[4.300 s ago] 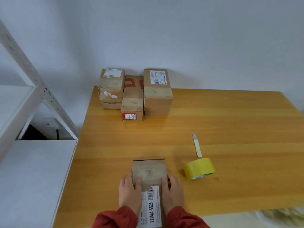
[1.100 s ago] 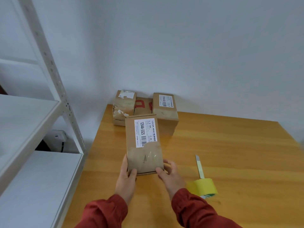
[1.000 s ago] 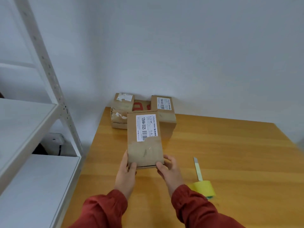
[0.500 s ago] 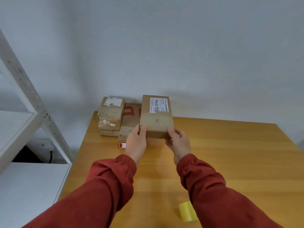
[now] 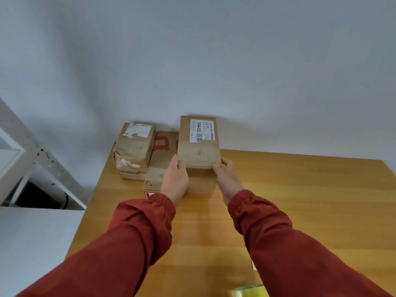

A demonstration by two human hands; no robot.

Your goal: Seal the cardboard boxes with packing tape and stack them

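Observation:
A taped cardboard box (image 5: pixel 199 144) with a white barcode label sits atop the right-hand box (image 5: pixel 200 182) of the row at the table's far left corner. My left hand (image 5: pixel 174 180) grips its near left corner and my right hand (image 5: pixel 227 175) grips its near right corner. To the left lie a flat box with red print (image 5: pixel 161 156) and a stack of worn boxes (image 5: pixel 134 146) against the wall. The yellow tape roll (image 5: pixel 249 291) shows at the bottom edge, partly cut off.
The wooden table (image 5: pixel 289 200) stretches out to the right and toward me. A white metal shelving unit (image 5: pixel 32 168) stands left of the table, its lower shelf (image 5: pixel 36 243) level with the tabletop. A grey wall runs right behind the boxes.
I lifted the labelled box from the table's near edge, carried it toward the wall and brought it down onto the right-hand box. The tape roll stays near me.

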